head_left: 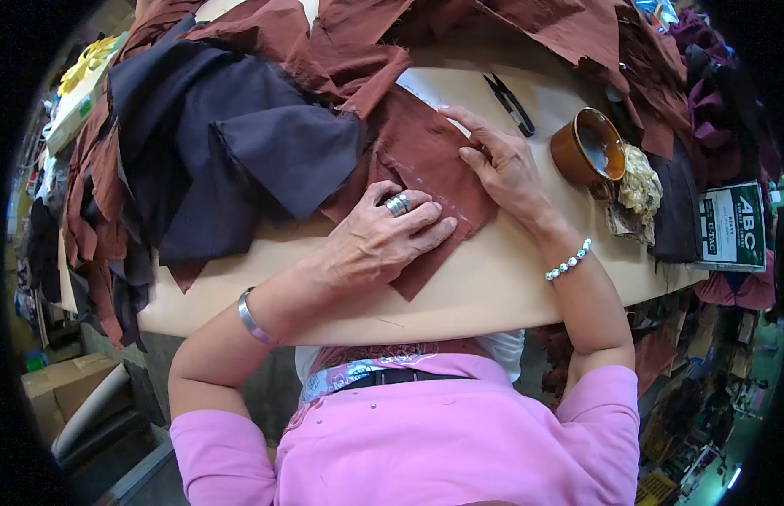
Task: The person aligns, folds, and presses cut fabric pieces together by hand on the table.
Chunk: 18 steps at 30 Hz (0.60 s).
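A reddish-brown cloth piece (421,139) with faint whitish marks lies on the tan table (324,308) before me. My left hand (387,228), with rings on one finger, rests on its lower part, fingers curled and fingertips against the cloth. On the cloth's upper right edge is my right hand (497,156), its thumb and index finger apart and touching the edge. Something white shows beneath the index finger. Dark navy cloth (274,156) lies heaped to the left of my left hand.
Black thread snips (511,105) lie beyond my right hand. A brown cup (577,152) stands at the right beside a pale, crumpled lump (638,190). Near the right edge is a green ABC box (733,228). More brown cloth (552,29) is piled along the back.
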Tool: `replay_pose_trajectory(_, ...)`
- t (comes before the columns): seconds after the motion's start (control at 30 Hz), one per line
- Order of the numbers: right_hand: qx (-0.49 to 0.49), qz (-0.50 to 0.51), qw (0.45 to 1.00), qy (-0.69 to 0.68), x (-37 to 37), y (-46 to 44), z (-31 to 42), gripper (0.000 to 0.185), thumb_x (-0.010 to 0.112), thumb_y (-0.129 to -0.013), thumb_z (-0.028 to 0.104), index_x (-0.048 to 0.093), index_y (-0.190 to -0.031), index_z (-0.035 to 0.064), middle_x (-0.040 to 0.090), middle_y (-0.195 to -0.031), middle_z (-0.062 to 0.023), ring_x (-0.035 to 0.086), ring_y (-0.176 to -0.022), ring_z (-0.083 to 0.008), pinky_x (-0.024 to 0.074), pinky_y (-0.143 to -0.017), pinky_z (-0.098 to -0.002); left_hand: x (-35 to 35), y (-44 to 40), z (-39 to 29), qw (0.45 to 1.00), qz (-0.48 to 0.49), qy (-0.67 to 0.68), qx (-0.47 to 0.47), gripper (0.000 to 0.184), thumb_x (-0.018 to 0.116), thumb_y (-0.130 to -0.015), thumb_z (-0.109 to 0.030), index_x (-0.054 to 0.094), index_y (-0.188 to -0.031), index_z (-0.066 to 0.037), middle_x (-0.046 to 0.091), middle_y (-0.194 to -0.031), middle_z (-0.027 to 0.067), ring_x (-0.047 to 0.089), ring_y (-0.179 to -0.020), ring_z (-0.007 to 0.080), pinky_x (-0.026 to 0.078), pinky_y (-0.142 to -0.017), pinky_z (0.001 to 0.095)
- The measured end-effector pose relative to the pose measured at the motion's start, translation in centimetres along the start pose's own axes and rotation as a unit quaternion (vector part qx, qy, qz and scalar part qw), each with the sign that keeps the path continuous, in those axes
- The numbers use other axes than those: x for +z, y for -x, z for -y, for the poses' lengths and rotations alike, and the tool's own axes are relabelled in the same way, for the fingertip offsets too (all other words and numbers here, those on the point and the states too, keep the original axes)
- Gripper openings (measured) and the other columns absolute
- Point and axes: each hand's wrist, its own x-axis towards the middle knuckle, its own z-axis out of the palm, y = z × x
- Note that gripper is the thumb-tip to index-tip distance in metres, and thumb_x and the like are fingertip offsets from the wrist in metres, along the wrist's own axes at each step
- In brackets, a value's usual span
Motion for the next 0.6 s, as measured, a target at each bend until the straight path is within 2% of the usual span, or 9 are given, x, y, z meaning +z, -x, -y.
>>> replay_pose_trajectory(0.1, -0.075, -0.038, 0.996, -0.013, 0.1, 0.1, -0.3, 0.054, 0.057, -0.078, -0.002, 0.050, -0.127, 0.0187, 0.064, -0.107, -0.0141, 0.063, -0.088, -0.0353, 0.0511, -0.079, -0.0414, -0.7, -0.1, 0.0, 0.999, -0.018, -0.003, -0.040, 0.040, 0.055, -0.073, -0.010, 0.056, -0.113, -0.004, 0.053, -0.108, 0.0081, 0.053, -0.107, 0.0222, 0.041, -0.089, 0.0395)
replay_pose_trajectory(0.2, -0.025, 0.068, 0.997, 0.034, -1.4, -0.3, 0.2, 0.055, 0.058, -0.078, 0.000, 0.047, -0.129, 0.0175, 0.064, -0.100, -0.0180, 0.062, -0.085, -0.0366, 0.0500, -0.077, -0.0424, -0.1, 0.4, 0.8, 0.994, -0.032, -0.001, -0.105, 0.038, 0.054, -0.073, -0.008, 0.056, -0.111, -0.002, 0.053, -0.109, 0.0096, 0.052, -0.108, 0.0231, 0.043, -0.089, 0.0387)
replay_pose_trajectory(0.3, 0.075, 0.129, 0.986, 0.076, -2.0, -1.9, 1.2, 0.062, 0.063, -0.078, 0.001, 0.045, -0.133, 0.0210, 0.054, -0.071, -0.0099, 0.055, -0.065, -0.0247, 0.0455, -0.064, -0.0358, -0.5, 0.5, 0.9, 0.995, -0.021, -0.001, -0.094, 0.037, 0.053, -0.073, -0.007, 0.056, -0.109, 0.000, 0.053, -0.107, 0.0106, 0.053, -0.107, 0.0238, 0.044, -0.088, 0.0381)
replay_pose_trajectory(0.4, 0.037, 0.116, 0.988, 0.094, -1.0, -2.9, 1.0, 0.063, 0.063, -0.079, 0.002, 0.042, -0.135, 0.0230, 0.053, -0.068, -0.0095, 0.052, -0.062, -0.0222, 0.0450, -0.063, -0.0348, -0.4, 0.6, 0.9, 0.997, -0.017, -0.005, -0.079, 0.036, 0.053, -0.073, -0.007, 0.056, -0.109, 0.000, 0.053, -0.106, 0.0103, 0.053, -0.107, 0.0236, 0.044, -0.088, 0.0385)
replay_pose_trajectory(0.5, 0.030, 0.058, 0.998, 0.001, 0.4, -2.2, 0.1, 0.061, 0.061, -0.080, 0.001, 0.044, -0.134, 0.0234, 0.051, -0.065, -0.0084, 0.050, -0.060, -0.0189, 0.0445, -0.063, -0.0333, 0.8, 1.1, 1.2, 0.997, -0.033, -0.011, -0.073, 0.037, 0.053, -0.074, -0.008, 0.056, -0.110, -0.001, 0.053, -0.107, 0.0092, 0.053, -0.106, 0.0226, 0.044, -0.089, 0.0389)
replay_pose_trajectory(0.6, 0.002, 0.015, 0.999, -0.036, 0.9, -2.0, -0.2, 0.060, 0.058, -0.080, -0.002, 0.046, -0.133, 0.0237, 0.048, -0.065, -0.0069, 0.047, -0.059, -0.0164, 0.0437, -0.063, -0.0313, 0.7, 1.0, 1.2, 0.998, -0.019, -0.023, -0.048, 0.037, 0.054, -0.074, -0.009, 0.057, -0.110, -0.002, 0.052, -0.106, 0.0079, 0.052, -0.107, 0.0214, 0.043, -0.089, 0.0391)
